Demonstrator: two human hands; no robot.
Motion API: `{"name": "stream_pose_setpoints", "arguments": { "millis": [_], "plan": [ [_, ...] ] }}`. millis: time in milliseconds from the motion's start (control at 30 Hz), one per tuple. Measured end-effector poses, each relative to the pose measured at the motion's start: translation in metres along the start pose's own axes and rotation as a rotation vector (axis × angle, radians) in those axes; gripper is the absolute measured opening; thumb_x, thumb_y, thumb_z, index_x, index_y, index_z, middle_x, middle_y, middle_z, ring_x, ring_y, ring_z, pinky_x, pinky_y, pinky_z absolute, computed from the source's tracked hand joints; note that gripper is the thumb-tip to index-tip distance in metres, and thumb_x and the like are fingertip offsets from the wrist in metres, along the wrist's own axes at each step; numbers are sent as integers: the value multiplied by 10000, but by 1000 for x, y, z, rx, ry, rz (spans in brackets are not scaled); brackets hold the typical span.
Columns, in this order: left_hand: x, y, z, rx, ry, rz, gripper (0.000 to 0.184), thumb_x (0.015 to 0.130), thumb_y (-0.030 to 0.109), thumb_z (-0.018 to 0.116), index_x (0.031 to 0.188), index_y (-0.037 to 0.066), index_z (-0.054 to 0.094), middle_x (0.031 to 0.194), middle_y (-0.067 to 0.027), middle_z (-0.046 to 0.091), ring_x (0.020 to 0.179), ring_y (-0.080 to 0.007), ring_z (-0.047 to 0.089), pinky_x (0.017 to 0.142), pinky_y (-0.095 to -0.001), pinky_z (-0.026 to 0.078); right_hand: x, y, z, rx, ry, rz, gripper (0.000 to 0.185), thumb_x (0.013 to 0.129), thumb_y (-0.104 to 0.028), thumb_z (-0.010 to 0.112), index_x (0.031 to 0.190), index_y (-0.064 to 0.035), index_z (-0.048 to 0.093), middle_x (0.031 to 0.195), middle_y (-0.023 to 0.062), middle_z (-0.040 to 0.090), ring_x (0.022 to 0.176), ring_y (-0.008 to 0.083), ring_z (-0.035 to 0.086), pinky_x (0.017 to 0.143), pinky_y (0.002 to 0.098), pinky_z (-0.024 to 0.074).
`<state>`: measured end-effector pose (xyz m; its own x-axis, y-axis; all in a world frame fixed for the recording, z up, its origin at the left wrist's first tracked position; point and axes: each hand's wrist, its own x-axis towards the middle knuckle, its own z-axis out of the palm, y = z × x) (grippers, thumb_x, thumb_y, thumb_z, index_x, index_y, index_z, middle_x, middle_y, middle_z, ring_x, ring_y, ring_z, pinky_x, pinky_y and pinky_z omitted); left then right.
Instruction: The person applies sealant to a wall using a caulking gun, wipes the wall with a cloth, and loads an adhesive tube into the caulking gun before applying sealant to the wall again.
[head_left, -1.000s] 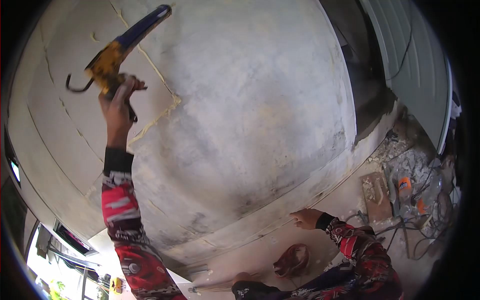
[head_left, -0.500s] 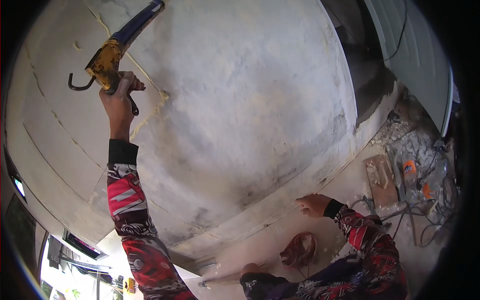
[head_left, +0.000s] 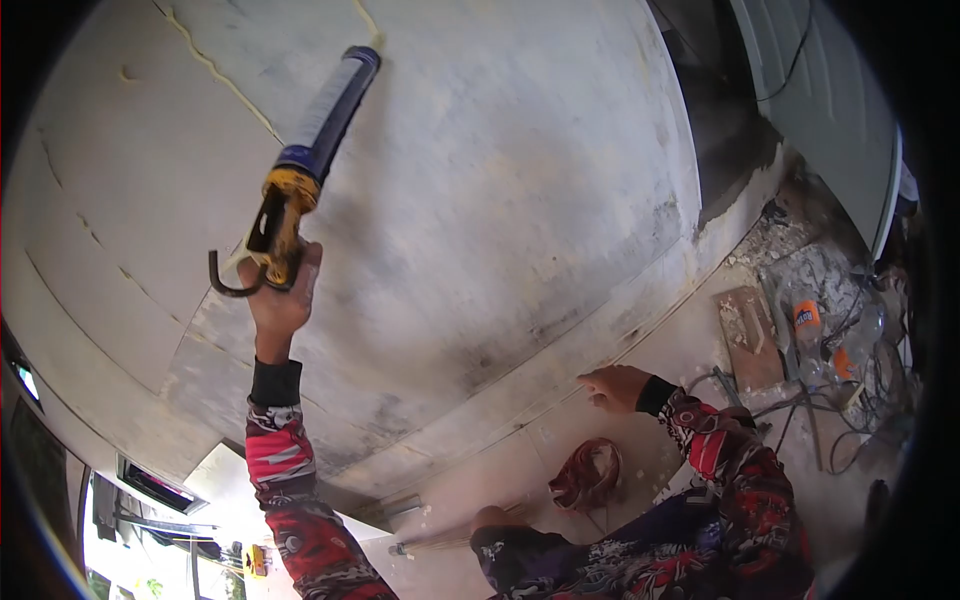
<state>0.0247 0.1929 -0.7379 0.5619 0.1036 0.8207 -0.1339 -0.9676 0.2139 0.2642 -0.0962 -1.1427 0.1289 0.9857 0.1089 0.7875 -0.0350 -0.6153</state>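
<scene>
My left hand is wrapped round the handle of a yellow caulking gun that carries a blue and white cartridge. The cartridge's front end points up at a large whitish wall panel, close to a cream bead of sealant. A hooked rod sticks out behind the gun. Lower right, my right hand is beside the panel's lower edge, fingers loosely extended, holding nothing.
A reddish cloth bundle lies on the floor near my knee. To the right are a brown board, plastic bottles, tangled cables and rubble. A corrugated sheet stands upper right. Another sealant line runs across the panel.
My left hand has moved down and slightly right with the caulking gun, which is now turned more upright. More of the cartridge's label shows. My right hand has shifted only slightly.
</scene>
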Motion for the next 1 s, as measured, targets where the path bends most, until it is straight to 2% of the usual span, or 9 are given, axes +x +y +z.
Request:
{"name": "stream_pose_setpoints", "arguments": {
  "millis": [133,267,367,467,767,967,1000],
  "plan": [
    [-43,-15,10,142,-16,158,259,847,-59,751,1062,-61,606,957,-88,674,787,-136,650,708,-285,545,1,-5,-3,8,-10,13,531,909,-250,645,1365,1,543,1232,230,670,1125,411,643,955,505,509],
    [-74,-10,22,-293,-5,-116,238,854,-82,696,1036,-64,543,881,-91,636,735,-151,623,694,-305,545,1,-7,-3,19,-24,22,533,911,-243,652,1373,-1,541,1247,228,664,1146,406,635,973,502,503],
    [-90,-2,30,-365,2,-194,144,880,-52,609,1011,-39,552,779,-84,588,707,-180,586,678,-341,526,1,-8,-5,4,-36,36,532,915,-241,651,1379,-6,542,1254,224,663,1157,401,632,983,498,501],
    [-111,-7,39,-494,71,-233,124,898,-28,607,1007,-29,547,751,-89,573,667,-201,565,667,-386,528,3,-5,2,9,-10,18,531,916,-240,650,1383,-11,543,1255,218,664,1155,396,635,984,495,503],
    [-180,-24,53,-687,92,-420,124,884,19,647,957,8,547,758,-91,564,649,-220,562,644,-395,514,3,-6,1,-8,-28,33,533,918,-253,644,1384,-15,545,1246,212,667,1143,391,641,966,498,511],
    [-218,-37,46,-577,36,-452,172,869,16,629,1017,-23,548,778,-90,568,662,-218,582,629,-372,512,5,-7,5,-25,-33,39,534,913,-249,652,1383,-19,549,1217,205,677,1109,390,654,940,499,520],
    [-225,-39,44,-564,5,-454,247,862,-28,615,1087,-28,514,818,-96,569,688,-209,584,650,-366,522,4,-7,4,-25,-29,41,530,913,-245,652,1383,-19,551,1210,204,679,1101,389,657,935,497,522]
  ]
}}
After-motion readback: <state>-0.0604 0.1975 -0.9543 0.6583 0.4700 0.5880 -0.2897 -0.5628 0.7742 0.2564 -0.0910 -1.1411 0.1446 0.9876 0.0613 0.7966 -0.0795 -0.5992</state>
